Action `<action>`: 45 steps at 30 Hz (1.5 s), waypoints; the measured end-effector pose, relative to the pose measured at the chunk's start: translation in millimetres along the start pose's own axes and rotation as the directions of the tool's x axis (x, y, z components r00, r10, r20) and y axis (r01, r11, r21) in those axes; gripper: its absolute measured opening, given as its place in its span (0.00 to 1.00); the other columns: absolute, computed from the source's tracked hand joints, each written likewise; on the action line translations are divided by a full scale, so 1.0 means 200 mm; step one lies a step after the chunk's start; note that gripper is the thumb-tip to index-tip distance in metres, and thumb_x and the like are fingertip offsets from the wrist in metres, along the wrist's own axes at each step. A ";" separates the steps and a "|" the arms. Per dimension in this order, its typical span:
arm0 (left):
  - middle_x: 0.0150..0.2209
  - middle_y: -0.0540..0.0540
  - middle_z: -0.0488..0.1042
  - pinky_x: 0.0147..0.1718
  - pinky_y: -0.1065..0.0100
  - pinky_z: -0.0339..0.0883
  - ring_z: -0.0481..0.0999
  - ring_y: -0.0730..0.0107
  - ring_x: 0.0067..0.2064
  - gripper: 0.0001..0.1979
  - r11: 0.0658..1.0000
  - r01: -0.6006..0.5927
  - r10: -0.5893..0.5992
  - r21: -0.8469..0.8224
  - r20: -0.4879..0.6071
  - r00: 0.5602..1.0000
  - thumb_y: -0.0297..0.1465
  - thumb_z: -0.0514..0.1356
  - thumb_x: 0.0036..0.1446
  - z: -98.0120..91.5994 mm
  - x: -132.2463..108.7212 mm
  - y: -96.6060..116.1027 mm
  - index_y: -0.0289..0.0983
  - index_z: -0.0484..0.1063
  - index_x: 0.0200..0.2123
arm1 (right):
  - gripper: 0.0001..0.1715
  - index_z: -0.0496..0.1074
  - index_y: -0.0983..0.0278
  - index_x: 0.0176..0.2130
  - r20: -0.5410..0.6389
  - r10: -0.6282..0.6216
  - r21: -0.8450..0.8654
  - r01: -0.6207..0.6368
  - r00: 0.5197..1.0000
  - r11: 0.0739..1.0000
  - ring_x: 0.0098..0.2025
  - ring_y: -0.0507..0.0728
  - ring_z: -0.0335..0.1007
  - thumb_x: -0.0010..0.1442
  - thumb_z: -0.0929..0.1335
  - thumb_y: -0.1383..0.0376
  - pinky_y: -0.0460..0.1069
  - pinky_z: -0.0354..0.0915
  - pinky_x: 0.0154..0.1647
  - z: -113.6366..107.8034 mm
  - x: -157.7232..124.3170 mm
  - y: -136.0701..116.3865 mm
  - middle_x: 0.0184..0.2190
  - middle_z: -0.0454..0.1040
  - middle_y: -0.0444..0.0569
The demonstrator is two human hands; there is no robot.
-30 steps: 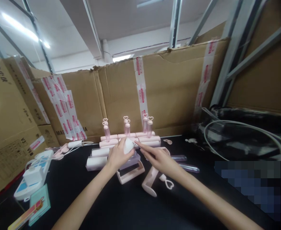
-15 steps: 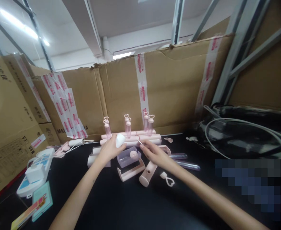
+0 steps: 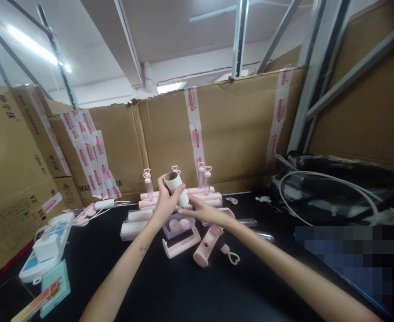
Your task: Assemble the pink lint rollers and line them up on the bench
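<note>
My left hand (image 3: 165,206) is closed around a white roll with a cardboard core (image 3: 175,185), held up with its open end facing me. My right hand (image 3: 205,213) reaches to the roll's lower side, fingers pinched against it. Just below both hands sits a small clear box (image 3: 178,226) with pink caps inside. A pink frame (image 3: 181,244), a pink handle piece (image 3: 205,247) and a heart-shaped loop (image 3: 232,256) lie on the black table (image 3: 197,290) in front. Behind the hands, pink rolls (image 3: 206,196) are stacked, with heart-topped tubes (image 3: 204,176) standing on them.
White rolls (image 3: 134,222) lie left of the box. A power strip with a charger (image 3: 45,248) and a teal card (image 3: 54,286) rest at the left. Taped cardboard boxes (image 3: 237,129) wall the back and left. A black bag with white hose (image 3: 334,192) fills the right.
My left hand has lifted the white roll and turned its hollow end toward me. My right hand has come in under the roll from the right.
</note>
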State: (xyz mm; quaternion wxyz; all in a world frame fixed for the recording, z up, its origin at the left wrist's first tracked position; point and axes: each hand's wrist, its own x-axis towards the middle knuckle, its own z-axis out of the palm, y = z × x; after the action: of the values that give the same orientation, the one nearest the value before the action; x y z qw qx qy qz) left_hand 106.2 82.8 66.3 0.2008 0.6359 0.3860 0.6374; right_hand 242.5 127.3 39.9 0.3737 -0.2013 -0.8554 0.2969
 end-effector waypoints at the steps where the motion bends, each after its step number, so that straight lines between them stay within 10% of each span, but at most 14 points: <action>1: 0.49 0.42 0.67 0.49 0.67 0.62 0.70 0.67 0.48 0.21 0.999 -0.032 0.032 0.003 -0.028 0.999 0.36 0.57 0.57 -0.01 0.01 0.03 0.40 0.52 0.50 | 0.26 0.68 0.66 0.47 0.010 0.011 -0.019 -0.010 1.000 1.000 0.43 0.60 0.72 0.58 0.64 0.50 0.55 0.67 0.46 0.02 -0.02 0.02 0.40 0.76 0.52; 5: 0.52 0.41 0.65 0.51 0.66 0.59 0.68 0.64 0.52 0.24 0.959 -0.134 0.163 0.251 -0.098 0.982 0.40 0.56 0.57 -0.06 0.02 0.08 0.40 0.52 0.53 | 0.23 0.70 0.67 0.38 -0.145 0.040 -0.100 -0.055 0.989 0.993 0.33 0.57 0.72 0.63 0.57 0.52 0.52 0.67 0.38 -0.05 -0.07 0.07 0.28 0.74 0.48; 10: 0.53 0.33 0.66 0.52 0.54 0.56 0.64 0.47 0.55 0.29 0.653 -0.137 -0.218 0.745 0.359 0.908 0.43 0.56 0.55 -0.05 -0.09 -0.11 0.35 0.58 0.56 | 0.23 0.69 0.67 0.40 -0.368 0.052 -0.224 -0.142 0.928 0.964 0.40 0.58 0.69 0.63 0.56 0.54 0.51 0.62 0.43 -0.29 -0.14 0.09 0.35 0.73 0.51; 16: 0.56 0.31 0.63 0.53 0.51 0.54 0.62 0.42 0.57 0.36 0.588 -0.202 -0.337 0.783 0.464 0.819 0.45 0.60 0.51 0.00 -0.22 -0.33 0.32 0.56 0.59 | 0.22 0.71 0.65 0.34 -0.267 0.089 -0.397 -0.194 0.959 0.897 0.30 0.56 0.68 0.62 0.58 0.54 0.48 0.61 0.32 -0.38 -0.20 0.06 0.27 0.72 0.47; 22: 0.59 0.34 0.59 0.58 0.47 0.41 0.54 0.45 0.60 0.27 0.505 -0.250 -0.316 0.826 0.447 0.837 0.32 0.59 0.54 -0.13 -0.14 -0.32 0.35 0.58 0.57 | 0.21 0.71 0.66 0.42 -0.256 0.195 -0.563 -0.310 0.947 0.766 0.32 0.59 0.68 0.58 0.62 0.54 0.49 0.58 0.31 -0.40 -0.18 0.07 0.30 0.73 0.52; 26: 0.53 0.34 0.63 0.54 0.51 0.51 0.60 0.49 0.55 0.24 0.509 -0.260 -0.293 0.821 0.450 0.844 0.41 0.52 0.59 -0.17 -0.22 -0.20 0.31 0.61 0.53 | 0.20 0.74 0.62 0.35 0.002 0.259 -0.583 -0.209 0.966 0.785 0.29 0.57 0.69 0.48 0.70 0.51 0.46 0.59 0.30 -0.33 -0.20 0.00 0.27 0.74 0.47; 31: 0.49 0.39 0.67 0.47 0.54 0.61 0.67 0.52 0.47 0.37 0.731 -0.166 -0.441 0.662 0.644 0.626 0.55 0.55 0.49 -0.18 -0.46 -0.03 0.38 0.60 0.56 | 0.43 0.71 0.60 0.48 0.472 0.216 -0.590 0.125 0.855 0.797 0.38 0.63 0.71 0.32 0.76 0.49 0.50 0.65 0.35 -0.13 -0.36 -0.10 0.42 0.72 0.52; 35: 0.60 0.37 0.53 0.56 0.51 0.52 0.55 0.48 0.58 0.52 0.844 -0.097 -0.347 0.527 0.675 0.651 0.51 0.62 0.43 -0.06 -0.54 -0.05 0.39 0.40 0.65 | 0.30 0.69 0.57 0.50 0.409 0.172 -0.705 0.190 0.896 0.683 0.44 0.65 0.71 0.47 0.73 0.58 0.51 0.67 0.35 -0.09 -0.51 0.00 0.52 0.65 0.57; 39: 0.59 0.34 0.54 0.55 0.50 0.52 0.55 0.47 0.58 0.44 0.832 -0.141 -0.316 0.537 0.667 0.675 0.40 0.60 0.50 0.20 -0.46 -0.16 0.35 0.41 0.65 | 0.17 0.69 0.55 0.50 0.368 0.216 -0.739 0.144 0.904 0.658 0.39 0.58 0.74 0.61 0.62 0.65 0.48 0.67 0.31 -0.25 -0.59 0.14 0.55 0.63 0.53; 45: 0.60 0.29 0.54 0.56 0.49 0.51 0.52 0.43 0.60 0.37 0.819 -0.254 -0.224 0.514 0.695 0.684 0.40 0.55 0.53 0.55 -0.27 -0.29 0.27 0.49 0.62 | 0.20 0.72 0.60 0.47 0.122 0.224 -0.633 -0.098 0.967 0.768 0.43 0.59 0.73 0.54 0.64 0.62 0.51 0.67 0.43 -0.57 -0.52 0.17 0.51 0.69 0.52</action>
State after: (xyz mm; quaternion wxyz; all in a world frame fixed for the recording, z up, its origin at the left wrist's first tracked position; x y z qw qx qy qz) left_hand 204.1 105.0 -23.5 0.1309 0.8684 0.4408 0.1854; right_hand 399.1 134.6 25.4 0.1759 -0.3565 -0.9164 0.0472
